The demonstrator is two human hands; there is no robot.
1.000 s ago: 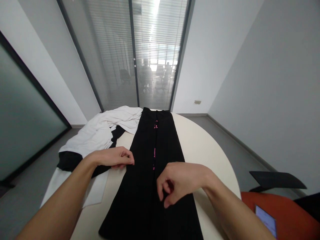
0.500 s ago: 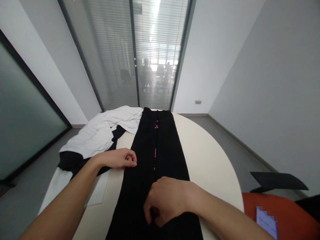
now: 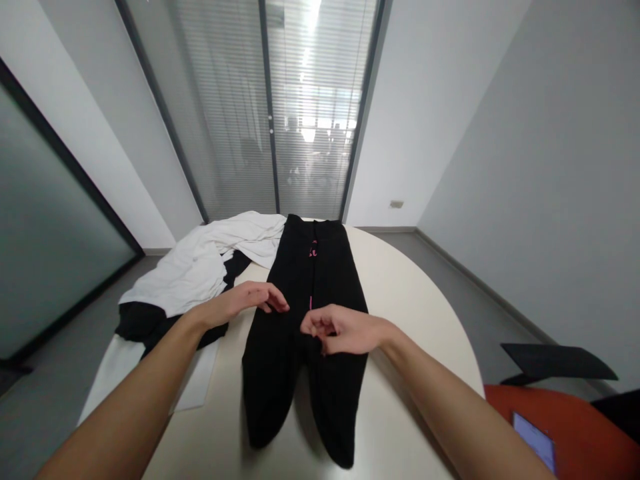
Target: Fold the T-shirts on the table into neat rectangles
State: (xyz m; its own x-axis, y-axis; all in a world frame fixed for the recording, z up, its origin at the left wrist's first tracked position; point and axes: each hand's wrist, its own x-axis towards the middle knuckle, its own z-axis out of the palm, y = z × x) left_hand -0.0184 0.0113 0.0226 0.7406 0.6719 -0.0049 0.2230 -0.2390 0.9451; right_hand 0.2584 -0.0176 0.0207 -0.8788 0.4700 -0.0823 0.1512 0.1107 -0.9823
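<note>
At 10 o'clock, white cloth [image 3: 185,267] is seen bunched. The left hand [image 3: 245,298] is held over the garment's 9 o'clock side, fingers loosely bent, contact unclear. On the table [image 3: 415,300], centrally, the black garment [image 3: 293,277] is gathered, its 6 o'clock end split into 2 drooping lobes, fabric pinched by the right hand [image 3: 353,330].
</note>
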